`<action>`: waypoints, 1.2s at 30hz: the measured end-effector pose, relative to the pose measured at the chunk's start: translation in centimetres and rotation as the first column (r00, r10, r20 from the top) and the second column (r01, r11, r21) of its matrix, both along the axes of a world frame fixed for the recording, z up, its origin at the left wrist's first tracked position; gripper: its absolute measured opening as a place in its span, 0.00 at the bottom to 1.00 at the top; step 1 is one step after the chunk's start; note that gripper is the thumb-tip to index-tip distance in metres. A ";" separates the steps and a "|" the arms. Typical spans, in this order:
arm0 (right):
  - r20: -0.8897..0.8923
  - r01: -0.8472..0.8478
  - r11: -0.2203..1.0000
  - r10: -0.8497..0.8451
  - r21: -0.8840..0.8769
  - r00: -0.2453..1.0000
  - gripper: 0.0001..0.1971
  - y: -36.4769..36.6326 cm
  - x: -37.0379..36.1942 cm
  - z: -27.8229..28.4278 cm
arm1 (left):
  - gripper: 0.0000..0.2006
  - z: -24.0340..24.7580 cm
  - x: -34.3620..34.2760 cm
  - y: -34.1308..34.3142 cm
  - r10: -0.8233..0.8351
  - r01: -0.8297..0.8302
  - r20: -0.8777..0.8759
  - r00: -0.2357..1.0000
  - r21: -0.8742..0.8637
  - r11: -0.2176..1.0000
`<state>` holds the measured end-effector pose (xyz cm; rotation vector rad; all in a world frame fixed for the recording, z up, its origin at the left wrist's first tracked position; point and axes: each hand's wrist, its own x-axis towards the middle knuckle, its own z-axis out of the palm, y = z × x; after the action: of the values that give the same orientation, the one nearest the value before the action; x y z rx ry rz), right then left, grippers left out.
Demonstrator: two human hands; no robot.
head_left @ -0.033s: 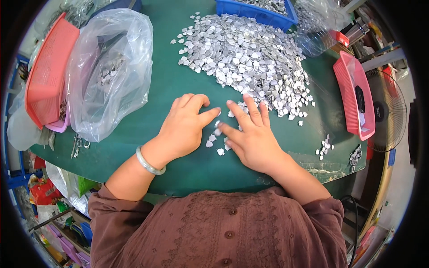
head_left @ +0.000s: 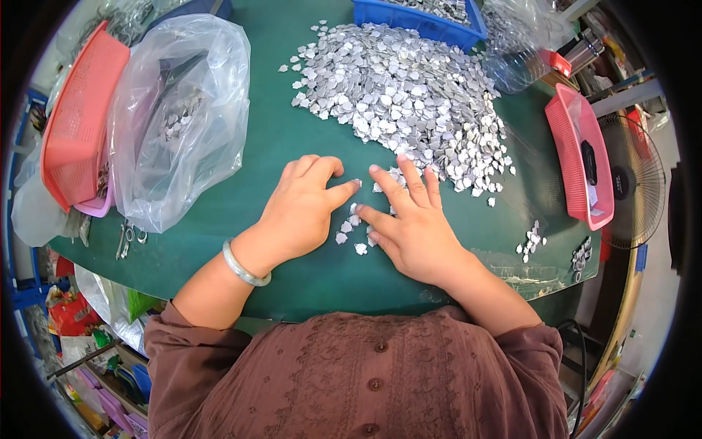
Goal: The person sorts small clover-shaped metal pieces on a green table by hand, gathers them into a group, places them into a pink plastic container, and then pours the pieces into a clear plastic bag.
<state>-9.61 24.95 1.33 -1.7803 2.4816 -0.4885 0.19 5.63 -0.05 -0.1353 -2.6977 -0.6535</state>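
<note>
Left hand (head_left: 298,211): fingers curled; grip unclear
Right hand (head_left: 423,240): fingers spread
Scalloped silvery pieces (head_left: 361,249): could scatter if brushed

Open lane observed on the green table (head_left: 267,110), between the plastic bag (head_left: 212,143) and the left hand (head_left: 300,208). Forward of the right hand (head_left: 417,234), the heap of silvery pieces (head_left: 395,95) obstructs passage, with a blue tray (head_left: 420,23) behind. Rightward, bare surface extends toward a pink basket (head_left: 564,150), interrupted by small loose pieces (head_left: 531,242).
</note>
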 end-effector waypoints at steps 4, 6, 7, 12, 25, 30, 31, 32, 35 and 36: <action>-0.055 0.094 0.995 -0.093 0.015 0.994 0.17 0.2 -0.9 -0.1 | 0.18 0.0 0.1 -0.1 -0.060 0.060 0.068 0.996 0.011 0.998; -0.032 0.056 0.998 -0.056 0.012 0.998 0.17 0.4 -0.5 -0.3 | 0.18 0.0 0.0 0.1 -0.083 0.081 0.080 0.993 0.027 0.996; -0.008 0.015 1.000 -0.015 0.007 1.000 0.17 0.4 -0.3 -0.3 | 0.16 -0.2 -0.1 0.4 -0.099 0.099 0.046 0.994 0.015 0.995; 0.001 0.046 0.998 -0.046 -0.032 0.999 0.16 0.3 -1.2 0.3 | 0.14 -0.3 0.3 0.1 -0.147 0.147 0.011 0.989 -0.028 0.989; 0.023 0.038 0.999 -0.038 -0.003 0.999 0.17 0.8 -0.8 0.0 | 0.13 -0.2 0.7 0.6 -0.138 0.138 -0.017 0.990 0.027 0.990; 0.056 0.098 0.993 -0.094 -0.070 0.994 0.15 1.4 -1.1 0.4 | 0.11 0.0 0.8 0.5 -0.159 0.159 -0.004 0.987 -0.012 0.987; 0.057 0.098 0.993 -0.094 -0.070 0.994 0.15 1.6 -1.2 0.5 | 0.13 0.0 0.9 0.4 -0.164 0.164 0.011 0.986 0.003 0.987; 0.061 0.116 0.990 -0.112 -0.077 0.992 0.15 1.9 -1.4 0.6 | 0.14 0.0 0.9 0.4 -0.169 0.169 0.025 0.985 0.018 0.986; 0.069 0.144 0.986 -0.139 -0.080 0.988 0.14 2.7 -1.6 0.5 | 0.16 0.4 0.6 0.6 -0.150 0.148 0.027 0.988 0.055 0.987; 0.068 0.140 0.988 -0.136 -0.070 0.988 0.14 2.9 -1.5 0.6 | 0.16 0.4 0.5 0.9 -0.151 0.149 0.026 0.988 0.056 0.987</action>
<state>-11.15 27.80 1.90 -1.5966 2.5871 -0.6442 0.70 6.55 0.37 -0.3197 -2.7153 -0.7777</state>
